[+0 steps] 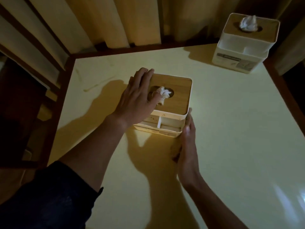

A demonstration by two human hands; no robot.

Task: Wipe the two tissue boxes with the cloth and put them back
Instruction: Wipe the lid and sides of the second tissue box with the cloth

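Note:
A white tissue box with a wooden lid point(175, 96) stands in the middle of the pale table point(231, 129). A white tissue point(164, 94) pokes from its oval slot. My left hand point(137, 103) lies flat on the lid's left side, fingers spread, thumb at the slot. My right hand point(188, 146) presses edge-on against the box's near right corner, thumb up along the side. A second, matching tissue box point(231, 47) stands at the far right corner, untouched. I cannot make out a cloth; a dark shape under my right palm is unclear.
The table has a dark wooden rim point(132, 50). Curtains point(99, 22) hang right behind it. Dark furniture point(24, 113) stands beyond the table's left edge. The light is dim, and my arms cast long shadows on the table.

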